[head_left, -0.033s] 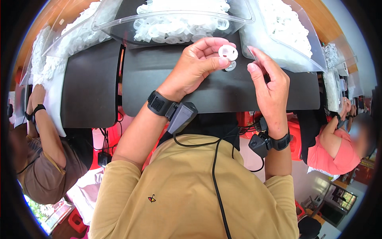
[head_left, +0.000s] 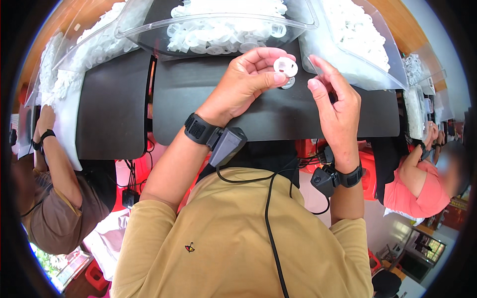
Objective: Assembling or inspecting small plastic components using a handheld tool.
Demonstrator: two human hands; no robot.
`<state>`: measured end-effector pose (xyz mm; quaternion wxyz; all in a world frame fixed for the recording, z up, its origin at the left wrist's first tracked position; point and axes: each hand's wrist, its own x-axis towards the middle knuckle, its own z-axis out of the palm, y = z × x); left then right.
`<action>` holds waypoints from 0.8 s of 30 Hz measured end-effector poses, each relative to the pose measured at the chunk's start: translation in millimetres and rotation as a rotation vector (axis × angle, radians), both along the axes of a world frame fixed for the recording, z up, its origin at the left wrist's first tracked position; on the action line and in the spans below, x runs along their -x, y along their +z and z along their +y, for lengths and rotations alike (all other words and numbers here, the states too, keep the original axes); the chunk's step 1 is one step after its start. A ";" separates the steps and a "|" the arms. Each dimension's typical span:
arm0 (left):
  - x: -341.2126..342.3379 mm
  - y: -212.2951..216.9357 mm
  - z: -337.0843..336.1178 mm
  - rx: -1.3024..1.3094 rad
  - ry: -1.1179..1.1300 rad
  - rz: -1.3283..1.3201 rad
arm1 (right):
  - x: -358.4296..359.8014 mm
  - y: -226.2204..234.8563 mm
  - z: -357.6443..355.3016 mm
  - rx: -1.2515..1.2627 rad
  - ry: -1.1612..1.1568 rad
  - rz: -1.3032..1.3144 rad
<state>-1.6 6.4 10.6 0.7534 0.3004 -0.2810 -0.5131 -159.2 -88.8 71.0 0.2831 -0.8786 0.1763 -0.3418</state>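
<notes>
My right hand (head_left: pixel 335 107) is half open and empty above the black mat (head_left: pixel 198 94), my left hand (head_left: pixel 246 82) pinches a white plastic disc (head_left: pixel 285 66) at fingertips, clear tray of white parts (head_left: pixel 218 25) beyond.

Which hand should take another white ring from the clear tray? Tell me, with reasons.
Right, probably. The right hand is empty with fingers open, while the left hand pinches a white ring. Both sit just below the clear tray.
</notes>
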 end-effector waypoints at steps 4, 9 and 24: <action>-0.6 -2.4 -0.6 0.014 0.018 0.000 | -7.8 3.1 7.0 -0.280 0.019 0.005; -1.2 -7.1 -1.9 0.033 0.026 -0.124 | -18.6 -2.9 6.3 -0.244 0.041 0.005; -6.9 -3.8 -0.4 -0.071 0.120 -0.279 | -90.2 75.5 -19.9 0.325 0.022 -0.075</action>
